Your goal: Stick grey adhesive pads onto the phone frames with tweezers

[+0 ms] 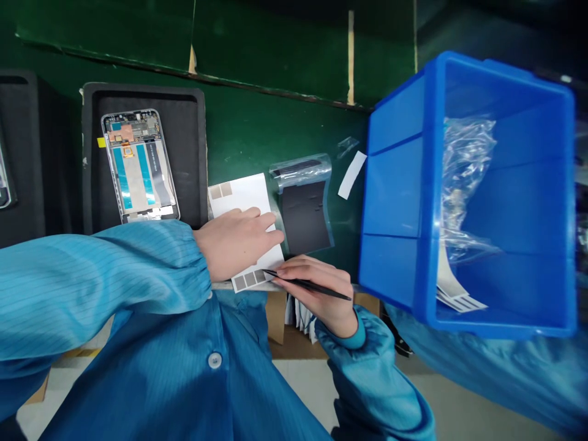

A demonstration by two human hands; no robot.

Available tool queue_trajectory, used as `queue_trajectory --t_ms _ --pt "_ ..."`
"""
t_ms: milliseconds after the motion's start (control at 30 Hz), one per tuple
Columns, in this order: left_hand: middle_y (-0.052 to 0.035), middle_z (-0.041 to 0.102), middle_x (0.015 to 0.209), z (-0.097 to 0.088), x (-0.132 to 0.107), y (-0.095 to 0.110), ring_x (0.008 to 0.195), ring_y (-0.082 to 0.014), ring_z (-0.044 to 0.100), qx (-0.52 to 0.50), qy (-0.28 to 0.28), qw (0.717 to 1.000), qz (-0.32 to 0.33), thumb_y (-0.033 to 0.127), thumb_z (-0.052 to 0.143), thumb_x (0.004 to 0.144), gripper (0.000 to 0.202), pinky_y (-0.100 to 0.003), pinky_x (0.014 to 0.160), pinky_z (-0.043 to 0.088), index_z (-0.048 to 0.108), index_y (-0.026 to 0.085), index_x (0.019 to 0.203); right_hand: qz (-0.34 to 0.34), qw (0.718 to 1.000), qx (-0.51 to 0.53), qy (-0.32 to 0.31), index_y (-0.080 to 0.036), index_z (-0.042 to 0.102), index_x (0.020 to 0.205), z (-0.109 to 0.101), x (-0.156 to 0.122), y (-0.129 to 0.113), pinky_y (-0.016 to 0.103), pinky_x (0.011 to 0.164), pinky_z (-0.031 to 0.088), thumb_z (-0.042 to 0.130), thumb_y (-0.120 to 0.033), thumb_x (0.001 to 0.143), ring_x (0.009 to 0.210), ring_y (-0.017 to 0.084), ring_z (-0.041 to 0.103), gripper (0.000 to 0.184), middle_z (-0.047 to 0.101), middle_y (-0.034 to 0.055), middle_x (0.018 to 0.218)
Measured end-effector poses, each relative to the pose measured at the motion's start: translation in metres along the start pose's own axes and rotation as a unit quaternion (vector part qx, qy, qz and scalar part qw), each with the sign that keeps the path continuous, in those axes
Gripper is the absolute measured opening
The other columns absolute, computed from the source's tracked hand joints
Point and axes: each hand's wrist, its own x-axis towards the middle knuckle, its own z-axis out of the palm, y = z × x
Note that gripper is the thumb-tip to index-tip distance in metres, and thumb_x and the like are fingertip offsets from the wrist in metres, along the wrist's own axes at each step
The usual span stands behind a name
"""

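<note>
My left hand (234,240) lies flat, fingers stretched, on a white sheet (241,193) carrying small grey square stickers. My right hand (316,291) is closed on black tweezers (307,284), whose tip touches the row of grey stickers (250,279) at the sheet's near edge. An opened phone frame (139,164) with exposed parts lies in a black foam tray (184,153) to the left of the sheet.
A clear bag with a black sheet (305,211) lies right of the white sheet. A blue plastic bin (463,196) holding crumpled plastic and backing sheets stands at right. Another black tray (22,153) is at far left. A white strip (351,174) lies on the green mat.
</note>
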Motion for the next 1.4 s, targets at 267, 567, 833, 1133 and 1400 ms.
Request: queue_trajectory --t_ms 267,567,833,1133,1400 --pt "-0.0065 0.064 0.102 -0.017 -0.014 0.001 0.098 -0.0223 0.061 -0.091 0.030 0.995 -0.030 0.018 0.062 0.092 0.012 -0.033 0.080 0.045 0.067 0.016 0.103 0.036 0.994 0.041 0.095 -0.026 0.079 0.083 -0.010 0.001 -0.021 0.041 0.065 0.063 0.087 -0.019 0.073 0.069 0.025 0.075 0.015 0.080 0.0046 0.078" --pt "0.0011 0.068 0.082 -0.038 -0.089 -0.001 0.077 -0.0127 0.062 -0.320 0.120 0.936 -0.086 0.022 0.066 0.088 0.008 -0.024 0.067 0.044 0.075 0.021 0.087 -0.009 0.993 0.089 0.081 -0.026 0.079 0.084 0.027 0.039 -0.059 0.039 0.065 0.064 0.086 -0.017 0.073 0.068 0.024 0.075 0.016 0.079 0.0038 0.075" --pt "0.0035 0.064 0.074 -0.030 -0.132 -0.022 0.070 -0.0096 0.058 -0.334 0.202 0.909 -0.148 0.016 0.064 0.086 0.010 -0.023 0.067 0.044 0.072 0.019 0.080 0.059 0.991 0.100 0.061 -0.025 0.079 0.084 0.069 0.067 -0.078 0.034 0.071 0.066 0.086 -0.018 0.072 0.075 0.022 0.077 0.016 0.080 0.0039 0.083" --pt "-0.0023 0.068 0.093 -0.010 -0.168 -0.039 0.088 -0.0162 0.062 -0.221 0.309 0.903 -0.199 0.028 0.060 0.094 0.017 -0.029 0.080 0.051 0.069 0.020 0.106 0.068 0.992 0.052 0.092 -0.025 0.077 0.080 0.100 0.090 -0.083 0.033 0.064 0.065 0.086 -0.024 0.074 0.069 0.022 0.076 0.011 0.079 0.0037 0.076" --pt "-0.0121 0.065 0.113 0.020 -0.169 -0.051 0.094 -0.0281 0.056 0.035 0.272 0.920 -0.281 0.036 0.058 0.095 0.030 -0.042 0.073 0.048 0.065 0.016 0.117 0.097 0.988 0.015 0.120 -0.020 0.076 0.078 0.138 0.181 -0.075 0.028 0.055 0.061 0.085 -0.029 0.075 0.059 0.018 0.072 0.013 0.076 0.0030 0.072"
